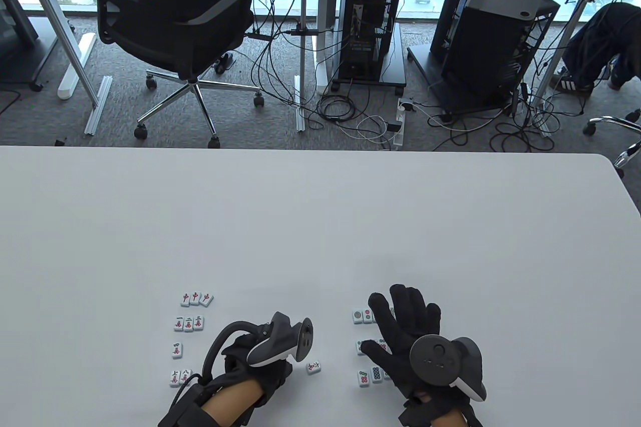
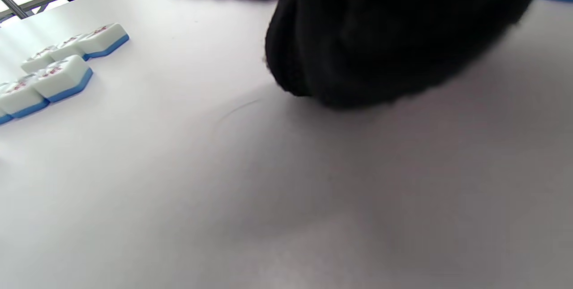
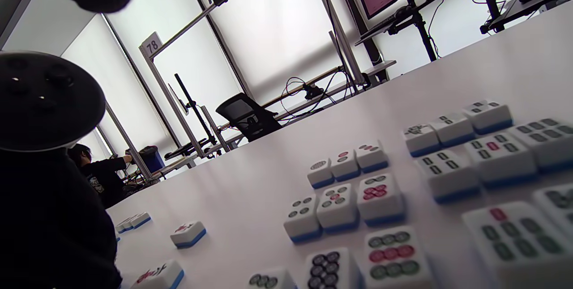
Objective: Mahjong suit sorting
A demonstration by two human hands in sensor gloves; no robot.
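Two gloved hands sit near the table's (image 1: 320, 206) close edge. The right hand (image 1: 405, 342) is spread, fingers straight, laid over the dot-suit tiles (image 1: 369, 379) grouped beneath and beside it; bamboo tiles (image 3: 474, 146) lie under it too, seen in its wrist view. The left hand (image 1: 250, 372) is turned sideways, fingers hidden by its tracker, so I cannot tell its grip. One loose tile (image 1: 314, 367) lies just right of it; character and red-dragon tiles (image 1: 189, 323) sit in rows to its left. Beyond both hands the white table stretches bare to its far edge. Tiles are white-faced with blue backs.
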